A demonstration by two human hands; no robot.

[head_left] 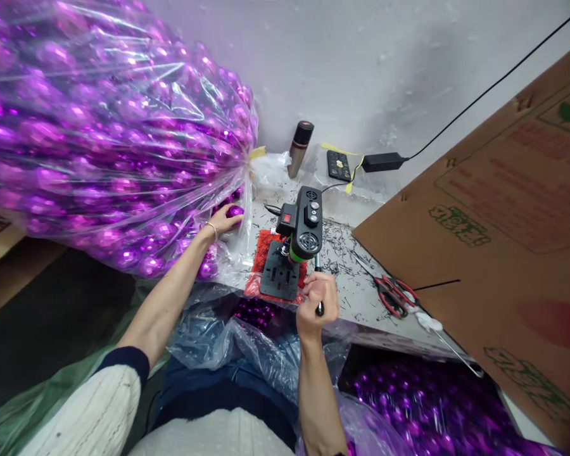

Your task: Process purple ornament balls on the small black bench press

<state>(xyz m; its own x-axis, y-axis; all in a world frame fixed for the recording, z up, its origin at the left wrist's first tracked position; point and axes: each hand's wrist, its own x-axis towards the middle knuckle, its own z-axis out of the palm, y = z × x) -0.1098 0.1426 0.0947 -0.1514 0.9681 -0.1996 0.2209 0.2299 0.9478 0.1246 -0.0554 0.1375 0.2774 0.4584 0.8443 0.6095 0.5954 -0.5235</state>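
My left hand (222,221) reaches to the mouth of a big clear bag (171,114) filled with shiny purple balls. Its fingers close on one purple ball (236,212). My right hand (319,297) makes a fist around the black-ended lever (320,309) of a small black bench press (308,221). The press has a flat dark base plate (280,272) set on a red mat (261,253); the plate's surface looks bare. A small box with a red switch (287,219) is fixed to the press's side.
Scissors with red and black handles (392,294) lie at right beside a large cardboard box (503,221). A dark flask (300,149), a black adapter (384,162) and a black device (338,166) stand behind. Black scraps litter the table (346,278). More purple balls (422,399) fill a container below.
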